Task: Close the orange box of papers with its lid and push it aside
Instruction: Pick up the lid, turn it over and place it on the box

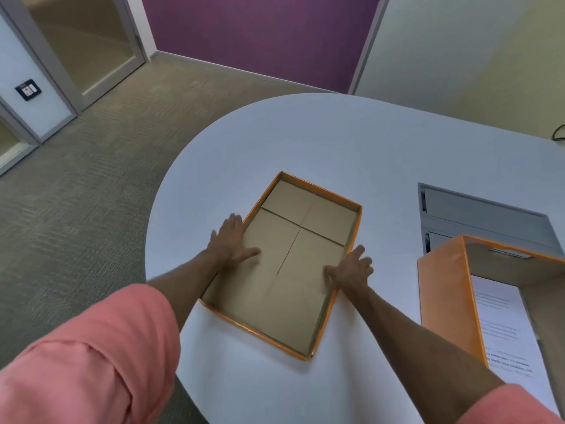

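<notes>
The orange lid lies upside down on the white table, its brown cardboard inside facing up. My left hand rests over its left rim, thumb inside, fingers outside. My right hand sits on the right rim in the same way, thumb inside. Each hand appears to pinch its wall; the lid still lies flat on the table. The open orange box stands at the right edge of view, with printed white papers inside.
The white table has a rounded edge on the left, with carpet floor beyond it. A grey cable hatch is set into the table behind the box. A dark cable shows at the far right.
</notes>
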Action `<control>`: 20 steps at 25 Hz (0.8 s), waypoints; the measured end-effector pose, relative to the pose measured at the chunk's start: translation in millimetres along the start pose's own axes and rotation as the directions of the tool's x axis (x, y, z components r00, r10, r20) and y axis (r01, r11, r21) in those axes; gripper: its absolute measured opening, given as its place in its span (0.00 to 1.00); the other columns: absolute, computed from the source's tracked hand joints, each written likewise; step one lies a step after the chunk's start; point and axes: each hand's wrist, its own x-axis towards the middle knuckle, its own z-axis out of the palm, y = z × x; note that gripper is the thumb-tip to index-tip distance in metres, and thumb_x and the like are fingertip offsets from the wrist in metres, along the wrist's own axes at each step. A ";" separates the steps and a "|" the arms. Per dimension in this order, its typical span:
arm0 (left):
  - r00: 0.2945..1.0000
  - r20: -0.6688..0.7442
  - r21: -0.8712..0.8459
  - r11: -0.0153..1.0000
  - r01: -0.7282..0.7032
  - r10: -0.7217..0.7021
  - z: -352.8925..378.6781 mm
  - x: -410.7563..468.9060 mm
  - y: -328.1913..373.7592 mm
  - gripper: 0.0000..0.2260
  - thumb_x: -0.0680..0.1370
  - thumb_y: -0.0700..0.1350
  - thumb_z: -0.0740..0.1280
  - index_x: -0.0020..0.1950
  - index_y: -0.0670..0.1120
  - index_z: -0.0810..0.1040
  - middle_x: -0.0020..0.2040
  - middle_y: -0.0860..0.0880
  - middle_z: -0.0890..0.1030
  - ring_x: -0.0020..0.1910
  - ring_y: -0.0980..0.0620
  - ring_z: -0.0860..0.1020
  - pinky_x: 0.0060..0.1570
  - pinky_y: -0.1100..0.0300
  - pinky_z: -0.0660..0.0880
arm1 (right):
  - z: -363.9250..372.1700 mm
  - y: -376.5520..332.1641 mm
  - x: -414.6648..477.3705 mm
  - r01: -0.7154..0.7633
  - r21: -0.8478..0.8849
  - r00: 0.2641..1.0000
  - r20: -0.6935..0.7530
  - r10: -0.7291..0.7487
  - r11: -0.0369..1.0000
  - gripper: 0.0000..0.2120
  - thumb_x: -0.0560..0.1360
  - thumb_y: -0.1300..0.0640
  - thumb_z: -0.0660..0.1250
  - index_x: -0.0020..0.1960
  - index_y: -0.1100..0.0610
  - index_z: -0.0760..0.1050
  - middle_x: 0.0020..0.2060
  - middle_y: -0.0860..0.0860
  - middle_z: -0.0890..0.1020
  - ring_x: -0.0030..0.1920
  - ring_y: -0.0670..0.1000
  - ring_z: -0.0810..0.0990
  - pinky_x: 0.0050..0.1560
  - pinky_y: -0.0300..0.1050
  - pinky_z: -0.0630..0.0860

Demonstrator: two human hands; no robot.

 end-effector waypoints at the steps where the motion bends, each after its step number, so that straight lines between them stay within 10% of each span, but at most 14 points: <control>1: 1.000 0.022 -0.101 0.995 0.024 -0.022 0.9 1.1 -0.8 0.40 0.72 0.61 0.69 0.73 0.39 0.57 0.74 0.38 0.62 0.70 0.41 0.66 0.69 0.44 0.65 | 2.2 1.5 0.0 -0.077 0.042 0.997 0.029 0.075 0.996 0.43 0.71 0.56 0.74 0.75 0.63 0.50 0.71 0.65 0.62 0.71 0.65 0.63 0.65 0.58 0.69; 8: 0.991 0.046 -0.516 0.847 0.130 -0.124 -2.9 -8.0 3.6 0.26 0.72 0.54 0.73 0.62 0.40 0.71 0.58 0.40 0.77 0.51 0.47 0.74 0.52 0.53 0.73 | 1.8 13.1 5.7 -0.091 0.183 0.995 0.057 0.082 0.979 0.19 0.71 0.71 0.65 0.61 0.65 0.68 0.53 0.60 0.76 0.46 0.55 0.73 0.43 0.46 0.72; 12: 0.985 0.091 -0.649 0.742 0.169 -0.145 -22.6 -17.4 15.3 0.32 0.73 0.42 0.74 0.73 0.38 0.64 0.68 0.40 0.72 0.66 0.42 0.72 0.66 0.48 0.71 | -21.1 19.2 9.5 -0.042 0.338 0.998 0.050 0.027 0.940 0.25 0.68 0.76 0.65 0.64 0.62 0.70 0.55 0.63 0.79 0.53 0.63 0.80 0.48 0.54 0.80; 20: 0.985 0.075 -0.700 0.696 0.161 -0.153 -63.3 -45.2 81.3 0.27 0.73 0.25 0.64 0.70 0.42 0.67 0.54 0.44 0.75 0.47 0.47 0.77 0.43 0.53 0.78 | -118.9 21.0 -1.4 0.088 0.463 0.982 0.109 -0.155 0.882 0.30 0.67 0.79 0.66 0.65 0.60 0.71 0.41 0.53 0.77 0.46 0.60 0.79 0.51 0.62 0.80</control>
